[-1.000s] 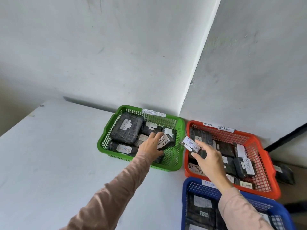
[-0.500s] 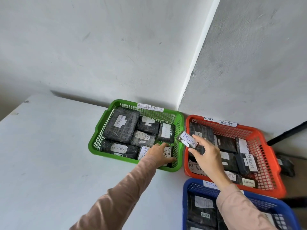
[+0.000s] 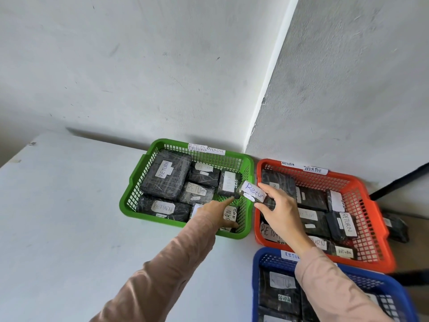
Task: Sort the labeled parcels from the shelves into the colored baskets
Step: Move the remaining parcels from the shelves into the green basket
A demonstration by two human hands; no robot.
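Lower right: blue basket (image 3: 267, 254), part filled with parcels, on the worktop (image 3: 69, 228).

Centre: right hand (image 3: 278, 212), grip pinched on a small parcel (image 3: 251, 194) marked "Return". It is held in the air over the seam between the green basket (image 3: 137, 177) and the orange basket (image 3: 348, 178).

Left hand (image 3: 213, 211) is in the green basket's near right corner. Its grip is loose, forefinger straight toward the parcel, seemingly holding nothing.

Both far baskets carry RETURN and OVERDUE tags. The parcel's smaller slip is unreadable.

Judgement: read that slip before choosing. Move the left hand clear, then set the parcel flat, label up, on a bare patch.
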